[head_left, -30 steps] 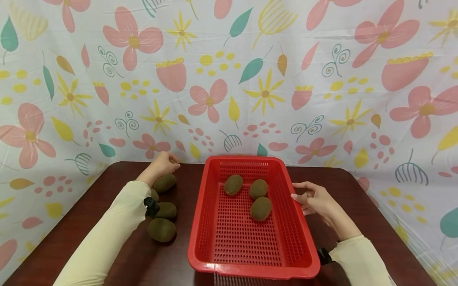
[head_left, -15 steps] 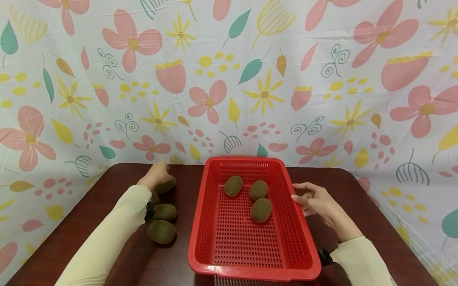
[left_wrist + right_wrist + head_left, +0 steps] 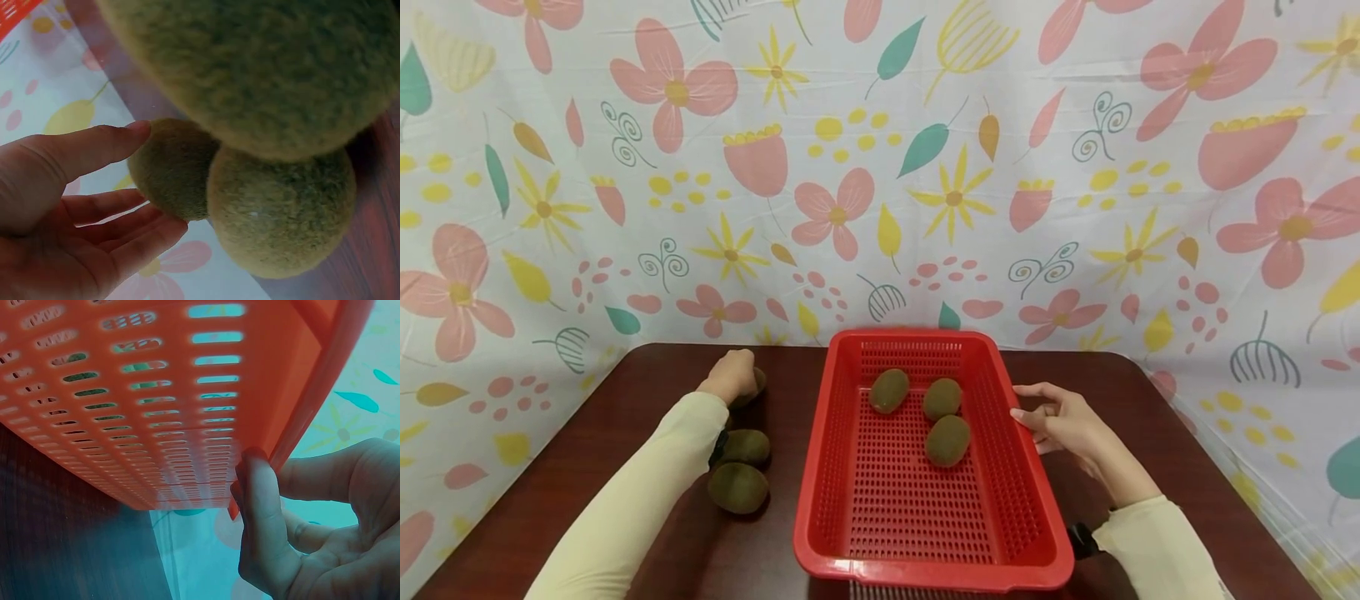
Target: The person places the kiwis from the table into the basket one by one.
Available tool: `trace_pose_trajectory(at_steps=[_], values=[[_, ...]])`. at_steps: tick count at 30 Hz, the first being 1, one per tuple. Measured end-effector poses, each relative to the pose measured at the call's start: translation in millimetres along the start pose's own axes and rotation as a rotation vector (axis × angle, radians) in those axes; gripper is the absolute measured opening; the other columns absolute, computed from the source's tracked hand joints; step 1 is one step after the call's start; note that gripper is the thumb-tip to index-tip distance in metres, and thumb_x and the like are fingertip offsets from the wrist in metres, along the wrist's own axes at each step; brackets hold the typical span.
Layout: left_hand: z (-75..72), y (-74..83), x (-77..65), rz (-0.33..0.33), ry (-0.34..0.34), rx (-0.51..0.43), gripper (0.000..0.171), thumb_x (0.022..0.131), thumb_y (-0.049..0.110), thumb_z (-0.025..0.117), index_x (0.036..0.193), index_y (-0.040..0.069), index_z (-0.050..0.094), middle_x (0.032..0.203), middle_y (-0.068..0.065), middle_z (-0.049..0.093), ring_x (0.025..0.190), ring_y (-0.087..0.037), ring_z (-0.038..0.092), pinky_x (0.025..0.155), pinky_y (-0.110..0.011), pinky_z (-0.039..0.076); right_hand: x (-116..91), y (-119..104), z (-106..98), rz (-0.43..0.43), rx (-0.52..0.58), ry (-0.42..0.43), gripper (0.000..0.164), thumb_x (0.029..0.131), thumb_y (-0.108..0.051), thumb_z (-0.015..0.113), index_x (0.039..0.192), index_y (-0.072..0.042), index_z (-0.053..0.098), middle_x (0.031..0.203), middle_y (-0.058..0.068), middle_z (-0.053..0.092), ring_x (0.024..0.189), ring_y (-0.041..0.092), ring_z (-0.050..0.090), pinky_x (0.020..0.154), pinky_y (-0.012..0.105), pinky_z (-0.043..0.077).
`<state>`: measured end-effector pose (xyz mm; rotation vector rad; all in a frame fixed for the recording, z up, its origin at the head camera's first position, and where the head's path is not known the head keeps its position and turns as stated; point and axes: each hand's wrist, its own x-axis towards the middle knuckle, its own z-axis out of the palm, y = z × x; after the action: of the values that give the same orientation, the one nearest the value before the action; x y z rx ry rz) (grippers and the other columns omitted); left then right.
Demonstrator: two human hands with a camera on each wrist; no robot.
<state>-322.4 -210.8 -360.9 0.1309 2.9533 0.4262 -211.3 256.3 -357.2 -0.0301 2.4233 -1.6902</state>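
Note:
My left hand (image 3: 730, 375) pinches the farthest kiwi (image 3: 761, 383) between thumb and fingers at the left back of the table, and partly hides it in the head view. The left wrist view shows the thumb on one side of that kiwi (image 3: 172, 169) and the fingertips on the other. Two more kiwis, a middle one (image 3: 749, 447) and a near one (image 3: 738, 488), lie in a row toward the front. My right hand (image 3: 1063, 421) grips the right rim of a red plastic basket (image 3: 925, 571), with thumb and fingers on either side of the rim (image 3: 306, 400).
Inside the basket lie three kiwis: a left one (image 3: 889, 392), a right one (image 3: 942, 399) and a nearer one (image 3: 947, 442). The dark wooden table (image 3: 662, 533) ends against a flower-printed cloth (image 3: 880, 208) at the back.
My left hand has come down from above the far kiwi and taken hold of it, moving slightly nearer and turning. The right hand and basket have stayed in place.

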Motion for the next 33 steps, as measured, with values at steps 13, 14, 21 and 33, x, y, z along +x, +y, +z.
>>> trace_pose_trajectory(at_steps=[13, 14, 21, 33], values=[[4.2, -12.7, 13.1, 0.037, -0.006, 0.13, 0.038, 0.073, 0.0, 0.08, 0.103, -0.007, 0.057, 0.106, -0.027, 0.059, 0.091, -0.037, 0.06, 0.068, -0.039, 0.05, -1.3, 0.0, 1.4, 0.003, -0.001, 0.003, 0.061, 0.093, -0.02, 0.066, 0.142, 0.003, 0.038, 0.077, 0.01, 0.061, 0.066, 0.021, 0.065, 0.063, 0.039, 0.058], [4.1, -12.6, 14.5, 0.038, -0.008, 0.132, 0.039, 0.073, 0.0, 0.081, 0.103, -0.007, 0.058, 0.107, -0.027, 0.059, 0.092, -0.037, 0.06, 0.069, -0.039, 0.051, -1.4, 0.0, 1.2, 0.003, -0.002, 0.004, 0.061, 0.093, -0.02, 0.066, 0.142, 0.003, 0.038, 0.077, 0.01, 0.061, 0.066, 0.021, 0.065, 0.063, 0.039, 0.058], [3.0, -15.7, 20.3, 0.029, -0.018, 0.131, 0.04, 0.07, 0.001, 0.084, 0.102, -0.007, 0.061, 0.11, -0.027, 0.06, 0.092, -0.038, 0.061, 0.067, -0.038, 0.053, -1.5, 0.1, 1.3, 0.003, 0.004, -0.003, 0.061, 0.093, -0.02, 0.066, 0.142, 0.004, 0.038, 0.077, 0.01, 0.061, 0.066, 0.021, 0.066, 0.063, 0.038, 0.058], [-4.7, -9.8, 19.9, 0.013, -0.039, 0.165, 0.036, 0.07, 0.004, 0.085, 0.098, -0.005, 0.065, 0.106, -0.024, 0.063, 0.095, -0.04, 0.061, 0.073, -0.044, 0.054, -1.8, -1.2, 0.9, -0.005, 0.006, -0.002, 0.061, 0.093, -0.02, 0.066, 0.142, 0.003, 0.037, 0.077, 0.01, 0.061, 0.066, 0.022, 0.065, 0.062, 0.037, 0.058]])
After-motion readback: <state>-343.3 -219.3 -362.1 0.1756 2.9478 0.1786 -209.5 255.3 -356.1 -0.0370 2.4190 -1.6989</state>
